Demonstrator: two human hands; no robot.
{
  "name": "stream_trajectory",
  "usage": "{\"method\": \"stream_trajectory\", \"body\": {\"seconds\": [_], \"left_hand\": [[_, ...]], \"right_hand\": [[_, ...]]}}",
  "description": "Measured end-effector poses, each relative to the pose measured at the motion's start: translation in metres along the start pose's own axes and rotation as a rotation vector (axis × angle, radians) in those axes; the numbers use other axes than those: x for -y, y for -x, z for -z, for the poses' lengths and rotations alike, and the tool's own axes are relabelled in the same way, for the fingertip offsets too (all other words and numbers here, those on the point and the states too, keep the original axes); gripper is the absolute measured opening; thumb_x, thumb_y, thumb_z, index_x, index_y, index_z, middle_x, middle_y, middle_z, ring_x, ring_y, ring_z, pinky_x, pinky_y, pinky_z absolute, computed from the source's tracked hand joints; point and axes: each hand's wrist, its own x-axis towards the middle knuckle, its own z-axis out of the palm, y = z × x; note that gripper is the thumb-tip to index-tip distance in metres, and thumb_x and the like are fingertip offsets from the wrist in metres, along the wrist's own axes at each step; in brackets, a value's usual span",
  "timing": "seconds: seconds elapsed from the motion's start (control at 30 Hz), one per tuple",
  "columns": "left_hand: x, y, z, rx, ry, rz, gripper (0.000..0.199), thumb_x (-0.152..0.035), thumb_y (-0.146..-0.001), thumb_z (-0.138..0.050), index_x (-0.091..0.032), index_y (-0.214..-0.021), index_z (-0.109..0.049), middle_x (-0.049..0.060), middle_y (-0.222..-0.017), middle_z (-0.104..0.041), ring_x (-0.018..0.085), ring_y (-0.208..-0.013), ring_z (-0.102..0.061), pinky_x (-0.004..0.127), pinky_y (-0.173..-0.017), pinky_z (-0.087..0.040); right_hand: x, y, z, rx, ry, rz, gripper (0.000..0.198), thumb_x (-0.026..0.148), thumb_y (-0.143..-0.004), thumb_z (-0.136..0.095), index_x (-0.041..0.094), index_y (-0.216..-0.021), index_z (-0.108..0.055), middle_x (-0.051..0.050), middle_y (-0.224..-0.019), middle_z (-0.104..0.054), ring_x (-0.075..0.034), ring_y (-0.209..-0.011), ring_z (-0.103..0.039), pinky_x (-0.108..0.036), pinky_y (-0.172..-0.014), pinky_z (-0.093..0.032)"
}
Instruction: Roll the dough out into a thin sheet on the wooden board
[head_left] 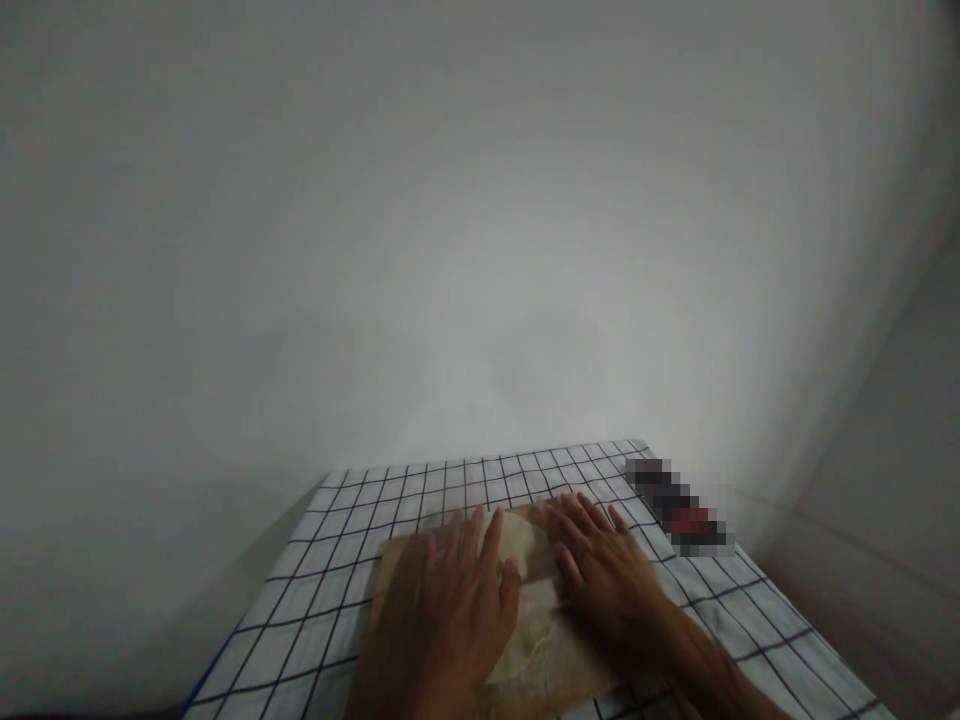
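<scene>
Tablecloth (330, 565), white with dark grid lines, extends around your brown board (394, 600). Your left hand (471, 605), palm down and open with fingers outstretched, is over the board's left-centre; your right hand (606, 575), likewise open, is over its right side. What lies beneath your palms cannot be told. Pale dough (523, 538), flattened, round-edged, sits mid-board, partly covered by your left hand.
</scene>
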Motion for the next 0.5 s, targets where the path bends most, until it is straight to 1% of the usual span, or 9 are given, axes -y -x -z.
{"method": "stream_trajectory", "body": {"seconds": [0.17, 0.27, 0.37, 0.5], "left_hand": [[-0.009, 0.014, -0.001, -0.038, -0.019, -0.011, 0.052, -0.032, -0.097, -0.038, -0.030, -0.149, -0.040, 0.004, -0.157, -0.040, 0.035, -0.148, -0.026, 0.067, -0.119, -0.020], [-0.009, 0.016, -0.006, -0.091, -0.089, -0.021, 0.051, -0.032, -0.097, -0.040, -0.027, -0.148, -0.042, 0.005, -0.157, -0.040, 0.034, -0.147, -0.030, 0.064, -0.119, -0.022], [-0.009, 0.009, -0.007, -0.107, -0.174, -0.014, 0.049, -0.028, -0.096, -0.039, -0.024, -0.144, -0.047, 0.006, -0.154, -0.044, 0.033, -0.145, -0.033, 0.062, -0.116, -0.028], [-0.006, -0.011, -0.005, -0.063, -0.250, 0.056, 0.050, -0.028, -0.096, -0.039, -0.017, -0.144, -0.048, 0.012, -0.151, -0.048, 0.034, -0.142, -0.038, 0.058, -0.110, -0.038]], "right_hand": [[0.009, 0.026, 0.002, -0.030, -0.018, -0.037, 0.050, 0.035, -0.101, -0.029, 0.030, -0.149, -0.042, -0.002, -0.156, -0.041, -0.026, -0.147, -0.029, -0.052, -0.119, -0.022], [0.010, 0.029, 0.003, -0.053, -0.032, -0.029, 0.049, 0.035, -0.102, -0.028, 0.029, -0.148, -0.044, -0.002, -0.155, -0.043, -0.024, -0.146, -0.031, -0.049, -0.119, -0.024], [0.005, 0.014, 0.003, -0.051, -0.043, 0.007, 0.048, 0.035, -0.102, -0.030, 0.029, -0.147, -0.045, -0.003, -0.154, -0.044, -0.024, -0.146, -0.031, -0.050, -0.118, -0.024], [-0.008, -0.028, -0.001, 0.019, -0.057, 0.015, 0.050, 0.041, -0.101, -0.034, 0.026, -0.146, -0.046, -0.008, -0.156, -0.042, -0.028, -0.147, -0.029, -0.055, -0.116, -0.025]]}}
